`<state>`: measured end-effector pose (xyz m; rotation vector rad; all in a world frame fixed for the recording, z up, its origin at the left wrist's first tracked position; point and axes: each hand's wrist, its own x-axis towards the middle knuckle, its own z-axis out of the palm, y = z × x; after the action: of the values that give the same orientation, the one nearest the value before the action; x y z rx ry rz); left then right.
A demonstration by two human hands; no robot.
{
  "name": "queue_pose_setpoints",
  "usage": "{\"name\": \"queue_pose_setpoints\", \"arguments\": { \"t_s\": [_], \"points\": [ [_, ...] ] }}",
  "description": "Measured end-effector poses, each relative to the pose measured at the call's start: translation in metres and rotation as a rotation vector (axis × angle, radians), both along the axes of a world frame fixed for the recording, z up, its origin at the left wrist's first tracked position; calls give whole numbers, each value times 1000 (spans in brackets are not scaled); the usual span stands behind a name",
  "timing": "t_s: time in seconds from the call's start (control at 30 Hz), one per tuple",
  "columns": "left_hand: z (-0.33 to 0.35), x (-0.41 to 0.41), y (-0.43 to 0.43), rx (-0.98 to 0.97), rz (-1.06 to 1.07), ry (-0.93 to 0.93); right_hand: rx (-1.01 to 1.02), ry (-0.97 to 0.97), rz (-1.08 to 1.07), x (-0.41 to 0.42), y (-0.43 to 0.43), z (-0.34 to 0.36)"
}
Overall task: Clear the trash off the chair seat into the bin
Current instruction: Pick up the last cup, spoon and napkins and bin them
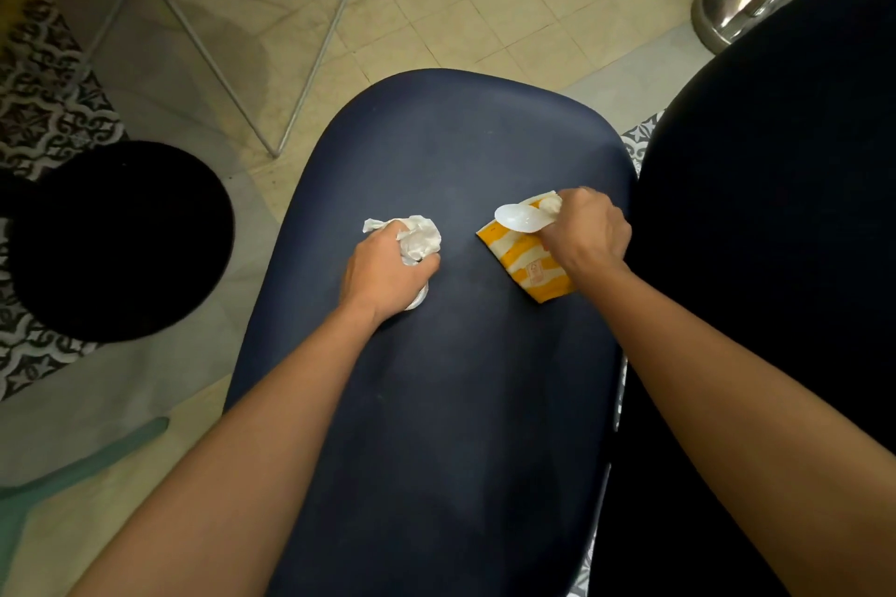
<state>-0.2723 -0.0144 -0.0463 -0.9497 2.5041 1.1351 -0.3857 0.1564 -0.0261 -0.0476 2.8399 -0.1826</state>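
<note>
Left hand [388, 271] grips crumpled white paper [419, 235] on the dark blue chair seat [436, 402]; right hand [589, 233] pinches a white plastic spoon [521, 217] over an orange-striped wrapper [526, 259] lying there. Black bin [116, 240] sits on floor left of the seat.

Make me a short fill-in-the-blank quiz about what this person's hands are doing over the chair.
1. The left hand grips crumpled paper whose colour is ____.
2. The right hand grips the handle of a white plastic ____, which lies across a striped wrapper.
3. The round black bin stands to the person's ____.

Missing words: white; spoon; left.
</note>
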Motion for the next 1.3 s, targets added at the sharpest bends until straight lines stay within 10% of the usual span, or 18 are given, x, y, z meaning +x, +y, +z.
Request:
{"name": "queue_pose_setpoints", "arguments": {
  "t_s": [1.3],
  "points": [
    [-24, 555, -42, 78, 795, -18, -171, -313, 828, 465, -198, -4]
  ]
}}
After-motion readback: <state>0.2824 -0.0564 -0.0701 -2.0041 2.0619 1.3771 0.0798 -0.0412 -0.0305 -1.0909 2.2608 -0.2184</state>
